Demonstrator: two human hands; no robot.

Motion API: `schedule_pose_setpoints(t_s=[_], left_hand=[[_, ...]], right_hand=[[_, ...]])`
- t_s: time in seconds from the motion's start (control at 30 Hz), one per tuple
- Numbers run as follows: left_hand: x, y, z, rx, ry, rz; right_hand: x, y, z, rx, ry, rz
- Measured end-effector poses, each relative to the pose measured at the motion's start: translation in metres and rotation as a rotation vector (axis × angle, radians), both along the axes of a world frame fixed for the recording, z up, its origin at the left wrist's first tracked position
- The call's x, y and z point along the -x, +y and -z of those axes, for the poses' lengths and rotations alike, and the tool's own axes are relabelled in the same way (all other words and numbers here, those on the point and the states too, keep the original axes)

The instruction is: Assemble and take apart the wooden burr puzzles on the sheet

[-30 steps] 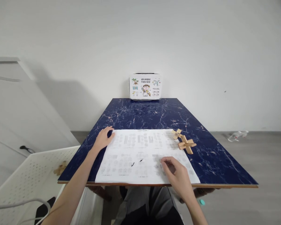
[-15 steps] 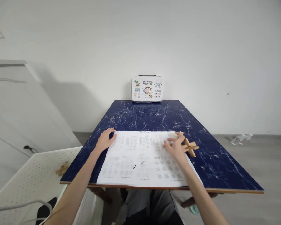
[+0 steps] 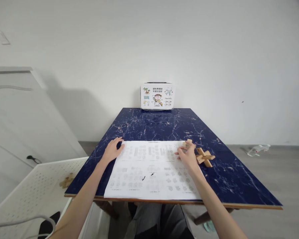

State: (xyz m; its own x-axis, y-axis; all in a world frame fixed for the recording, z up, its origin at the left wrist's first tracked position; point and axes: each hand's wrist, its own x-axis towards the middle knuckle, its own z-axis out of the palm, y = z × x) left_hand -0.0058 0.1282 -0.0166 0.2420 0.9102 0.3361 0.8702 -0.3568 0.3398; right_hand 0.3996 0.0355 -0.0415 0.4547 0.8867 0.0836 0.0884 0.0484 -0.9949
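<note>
A white printed instruction sheet [image 3: 149, 184] with rows of small diagrams lies flat at the near side of the table. My left hand [image 3: 113, 151] rests at the sheet's upper left corner, its thumb apart from the fingers and holding nothing. Over the sheet's upper right corner, my right hand [image 3: 188, 156] has its fingers curled around a small wooden puzzle piece [image 3: 189, 141], which they partly cover. Just right of that hand, an interlocking wooden puzzle [image 3: 205, 157] of several crossed bars sits on the tabletop.
The blue marbled table [image 3: 161, 124] has a white cartoon-printed case [image 3: 157, 96] at its far edge against the wall. Lower left stands a white perforated surface [image 3: 22, 186] with another wooden puzzle [image 3: 66, 181] and a cable [image 3: 27, 219]. A clear plastic bottle [image 3: 257, 150] lies on the floor at right.
The wooden piece at my right fingers has shifted slightly left and turned, away from the wooden puzzle. My left hand stays at the sheet's corner; the view has moved a little.
</note>
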Motion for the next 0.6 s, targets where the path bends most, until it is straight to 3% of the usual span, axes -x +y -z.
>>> schedule_pose_setpoints(t_s=[0.2, 0.43, 0.6], left_hand=[[0.001, 0.001, 0.001, -0.002, -0.007, -0.001], [0.002, 0.0, 0.004, -0.012, -0.013, -0.007], [0.002, 0.001, 0.005, -0.023, -0.018, -0.002]], right_hand=[[0.01, 0.009, -0.013, -0.053, -0.077, -0.163], [0.043, 0.002, -0.057, -0.178, 0.112, -0.6], [0.058, -0.005, -0.055, -0.153, 0.179, -0.76]])
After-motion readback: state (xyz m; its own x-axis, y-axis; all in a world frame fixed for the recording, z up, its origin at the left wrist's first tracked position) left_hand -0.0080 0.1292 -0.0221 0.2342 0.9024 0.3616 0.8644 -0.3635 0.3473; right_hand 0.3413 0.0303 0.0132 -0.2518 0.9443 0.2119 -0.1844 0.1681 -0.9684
